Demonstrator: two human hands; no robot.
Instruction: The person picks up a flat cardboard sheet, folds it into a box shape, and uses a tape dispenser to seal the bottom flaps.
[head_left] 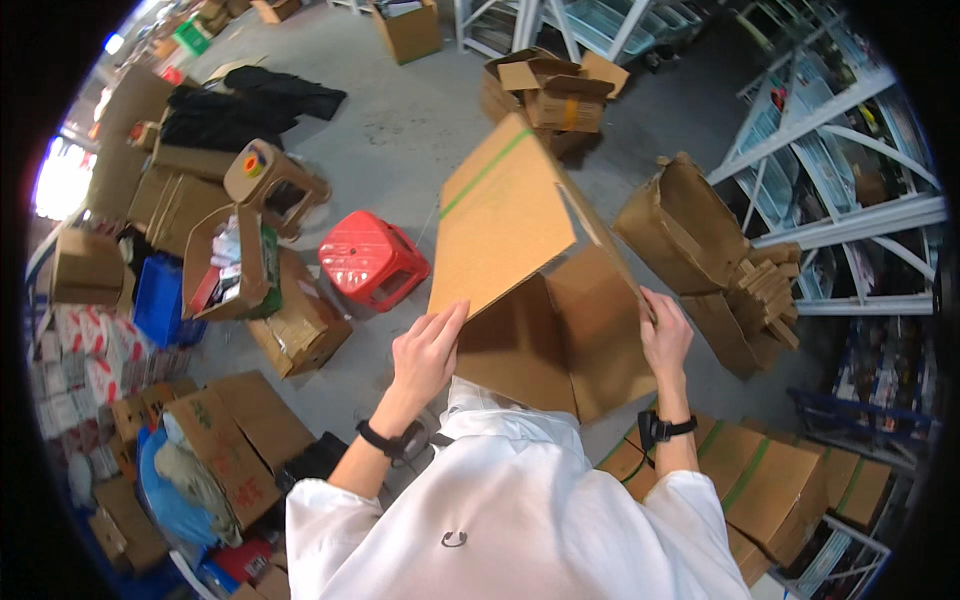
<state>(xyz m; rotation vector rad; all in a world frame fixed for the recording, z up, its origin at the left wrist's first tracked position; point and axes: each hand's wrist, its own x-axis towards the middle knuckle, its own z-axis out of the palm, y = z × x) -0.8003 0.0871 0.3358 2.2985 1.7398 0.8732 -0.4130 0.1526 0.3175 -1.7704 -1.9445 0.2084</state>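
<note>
A large brown cardboard box (510, 235) with a green stripe of tape hangs in front of my body, its open side facing me and its inside in shadow. At its left edge, my left hand (428, 350) is closed on the cardboard, thumb along the rim. My right hand (664, 330) grips the opposite edge, fingers partly hidden behind the board. Both wrists carry black bands. A red plastic stool (372, 258) stands on the floor left of the box.
A beige stool (275, 185) and a carton of small items (228, 265) stand to the left. Open cartons (685, 225) sit on the right beside white metal racks (850, 225). Green-strapped boxes (770, 480) are stacked at the lower right. Grey floor (400, 130) lies beyond.
</note>
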